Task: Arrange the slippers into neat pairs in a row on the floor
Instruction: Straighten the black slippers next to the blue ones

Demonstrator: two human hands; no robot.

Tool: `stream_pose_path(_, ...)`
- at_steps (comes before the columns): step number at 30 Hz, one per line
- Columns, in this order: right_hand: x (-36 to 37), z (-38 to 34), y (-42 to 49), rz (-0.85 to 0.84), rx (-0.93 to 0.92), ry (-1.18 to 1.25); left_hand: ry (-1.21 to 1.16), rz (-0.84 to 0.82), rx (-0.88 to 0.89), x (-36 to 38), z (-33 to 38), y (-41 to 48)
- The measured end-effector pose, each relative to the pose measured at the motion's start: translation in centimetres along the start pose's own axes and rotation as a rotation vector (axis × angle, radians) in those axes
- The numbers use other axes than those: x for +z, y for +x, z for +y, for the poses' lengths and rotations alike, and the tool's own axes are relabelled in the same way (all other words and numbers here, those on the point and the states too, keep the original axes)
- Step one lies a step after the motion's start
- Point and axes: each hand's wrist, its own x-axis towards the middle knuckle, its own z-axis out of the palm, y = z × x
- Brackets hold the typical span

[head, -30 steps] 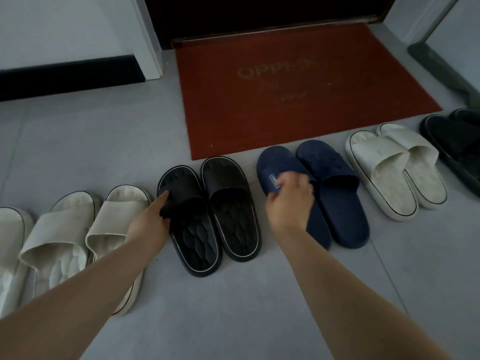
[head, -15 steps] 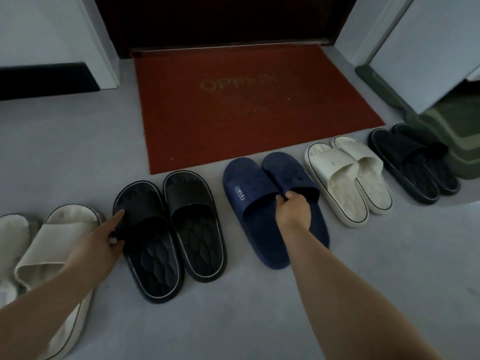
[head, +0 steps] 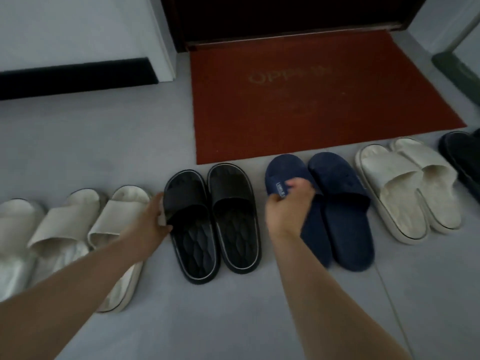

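Head view: slippers lie in a row on smooth grey floor (head: 130,141), toes twd red ribbed doormat (head: 324,100); L hand (head: 150,224) grip clamped on strap edge of black slipper (head: 192,224), quilted insole, pale rim, touching its mate (head: 233,216); R hand (head: 288,211) grip closed on strap of navy slipper (head: 293,178), matte, rounded toe; cream pair (head: 405,188) adj. right; open floor nr camera.

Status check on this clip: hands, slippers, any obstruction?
Left hand gripping outer strap edge of left black slipper. Right hand closed on strap of left navy slipper. Pairs lined up along red mat. Nothing blocking.
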Motion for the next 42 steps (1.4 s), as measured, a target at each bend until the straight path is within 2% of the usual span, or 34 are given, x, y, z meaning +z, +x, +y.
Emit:
stream_pose_path(2, 2.8, -2.3, -1.8, -0.292, -0.061, -0.092, 0.074, -0.038, -0.003, -2.9, 2.3, -0.5)
stream_pose_path(3, 3.8, -3.4, -2.9, -0.371, -0.103, -0.096, 0.117, -0.048, 0.0, -4.9, 3.6, -0.8)
stream_pose_path(6, 5.3, -6.2, -6.5, -0.447, -0.268, 0.001, 0.066, -0.046, -0.021, -11.2, 7.0, -2.3)
stream_pose_path(8, 6.0, -6.6, -8.8, -0.619, -0.3, -0.013, -0.04, -0.006, -0.044, -14.4, 7.9, -3.7)
stream_pose_path(11, 7.5, -6.7, -12.0, -0.971, -0.245, -0.183, -0.17, 0.065, -0.11, -17.5, 5.6, -7.0)
stream_pose_path(14, 10.3, -6.3, -14.3, -1.122, -0.196, -0.303, -0.131, 0.032, -0.202, -17.3, -0.8, -8.0)
stream_pose_path(18, 14.4, -5.5, -16.5, -0.98, -0.251, -0.467, 0.149, -0.095, -0.269, -16.5, -11.1, -4.8)
stream_pose_path(21, 15.6, -5.1, -16.7, -0.862, -0.267, -0.519, 0.219, -0.183, -0.251, -15.8, -15.3, -3.3)
stream_pose_path(26, 16.7, -4.6, -17.2, -0.708, -0.224, -0.527, -0.036, -0.324, -0.147, -15.0, -18.4, -1.6)
stream_pose_path(32, 19.1, -5.0, -18.0, -0.498, -0.283, -0.717, -0.019, -0.406, -0.039, -16.3, -20.8, 1.1)
stream_pose_path(35, 19.1, -6.1, -18.9, -0.487, -0.192, -0.77, -0.065, -0.436, 0.061, -17.3, -21.5, 0.8)
stream_pose_path(37, 19.3, -7.6, -20.6, -0.402, -0.114, -0.725, -0.134, -0.446, 0.091, -18.8, -22.3, 0.9)
stream_pose_path(38, 19.6, -8.7, -21.8, -0.319, -0.141, -0.659, -0.133, -0.441, 0.117, -19.9, -22.9, 1.2)
stream_pose_path(40, 21.2, -11.3, -24.8, -0.204, -0.347, -0.51, 0.034, -0.354, 0.185, -22.6, -24.7, 2.2)
stream_pose_path(42, 23.6, -13.8, -27.9, -0.309, -0.522, -0.395, 0.271, -0.234, 0.2, -25.3, -26.9, 3.0)
